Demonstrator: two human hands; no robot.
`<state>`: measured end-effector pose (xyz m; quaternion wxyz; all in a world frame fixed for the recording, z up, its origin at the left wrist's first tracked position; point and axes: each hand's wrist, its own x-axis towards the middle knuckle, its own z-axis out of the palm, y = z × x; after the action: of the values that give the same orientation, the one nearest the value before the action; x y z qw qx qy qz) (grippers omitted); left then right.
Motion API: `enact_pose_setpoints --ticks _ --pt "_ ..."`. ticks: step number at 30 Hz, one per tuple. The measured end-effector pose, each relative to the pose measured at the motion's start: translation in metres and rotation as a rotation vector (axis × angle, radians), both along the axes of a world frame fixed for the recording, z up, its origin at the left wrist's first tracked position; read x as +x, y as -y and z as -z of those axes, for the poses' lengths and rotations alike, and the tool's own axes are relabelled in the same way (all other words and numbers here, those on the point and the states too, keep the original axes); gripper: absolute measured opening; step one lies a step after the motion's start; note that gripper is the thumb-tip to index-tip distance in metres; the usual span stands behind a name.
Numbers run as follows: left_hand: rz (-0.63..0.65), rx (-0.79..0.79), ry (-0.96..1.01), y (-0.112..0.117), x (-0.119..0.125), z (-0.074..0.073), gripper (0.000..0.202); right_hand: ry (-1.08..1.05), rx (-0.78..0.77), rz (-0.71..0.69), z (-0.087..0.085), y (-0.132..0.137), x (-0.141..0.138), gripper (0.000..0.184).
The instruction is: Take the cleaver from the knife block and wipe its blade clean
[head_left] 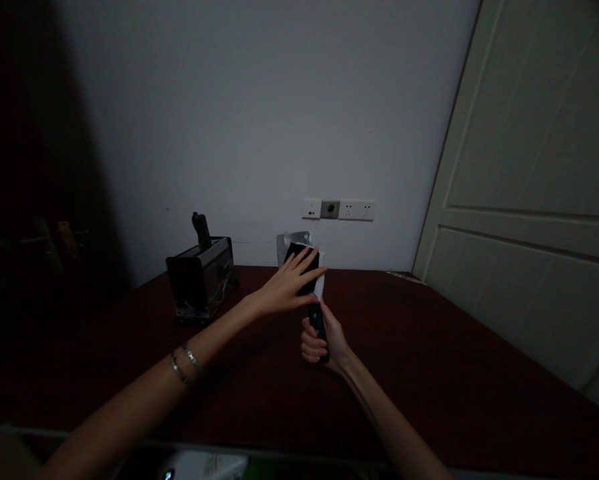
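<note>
My right hand [323, 339] is closed round the black handle [317, 321] of a dark tool held upright over the dark red table [429, 347]. The tool's black head [299, 257] has a white or clear wrapping [292, 241] around it. My left hand [290, 283] lies flat against that head, fingers stretched out and spread. Two thin bracelets [184, 363] sit on my left wrist. The room is dim, so I cannot make out what the tool is.
A dark metal box-like appliance [202, 277] with a black knob [201, 230] on top stands at the back left of the table. A white socket strip [338, 209] is on the wall behind. A pale panelled door [529, 200] is at the right.
</note>
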<state>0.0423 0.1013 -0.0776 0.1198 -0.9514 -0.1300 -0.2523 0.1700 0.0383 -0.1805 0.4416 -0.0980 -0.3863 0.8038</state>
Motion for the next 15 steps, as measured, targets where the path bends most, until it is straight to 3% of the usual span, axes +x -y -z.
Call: enact_pose_setpoints --ticks 7,15 --pt "0.052 -0.030 -0.107 0.000 -0.005 -0.011 0.066 -0.056 0.003 -0.048 0.000 0.000 0.000 0.063" --pt "0.049 -0.033 0.045 -0.016 0.004 0.004 0.048 -0.088 -0.050 -0.001 0.004 -0.006 0.000 0.063"
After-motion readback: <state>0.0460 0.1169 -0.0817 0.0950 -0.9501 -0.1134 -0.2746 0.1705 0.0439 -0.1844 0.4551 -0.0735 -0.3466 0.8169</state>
